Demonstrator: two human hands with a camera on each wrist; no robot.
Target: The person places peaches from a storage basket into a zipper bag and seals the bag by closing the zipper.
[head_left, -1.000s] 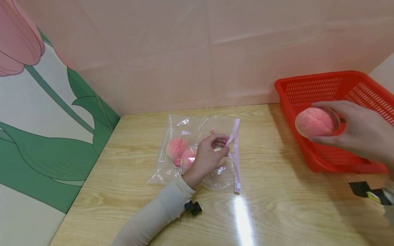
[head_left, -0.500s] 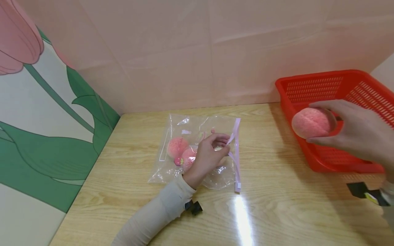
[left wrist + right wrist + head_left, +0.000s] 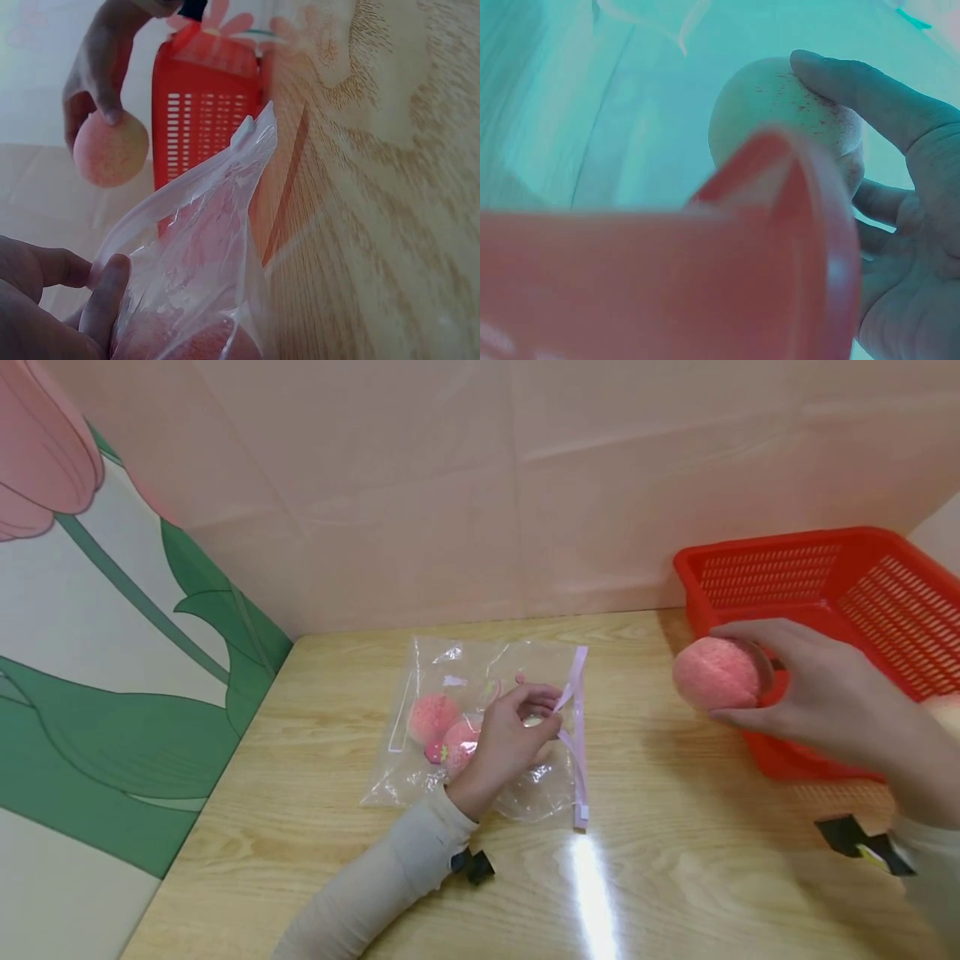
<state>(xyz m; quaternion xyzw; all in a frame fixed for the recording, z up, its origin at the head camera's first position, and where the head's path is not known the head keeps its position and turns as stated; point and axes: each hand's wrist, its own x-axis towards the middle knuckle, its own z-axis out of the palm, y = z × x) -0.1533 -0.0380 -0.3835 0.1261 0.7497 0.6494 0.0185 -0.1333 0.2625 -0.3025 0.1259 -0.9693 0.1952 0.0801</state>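
The right hand (image 3: 832,689) grasps a pink ball (image 3: 716,674) between thumb and fingers, up off the bench (image 3: 675,877) and well apart from the left hand (image 3: 513,739). Just beyond the right fingers stands a red basket (image 3: 765,581); a pale lump (image 3: 947,714) shows behind the right wrist, mostly hidden. The left fingers and thumb pinch the lilac edge (image 3: 579,752) of a see-through bag (image 3: 510,660) beneath them; at least two other balls (image 3: 433,720) lie inside, left of those fingers.
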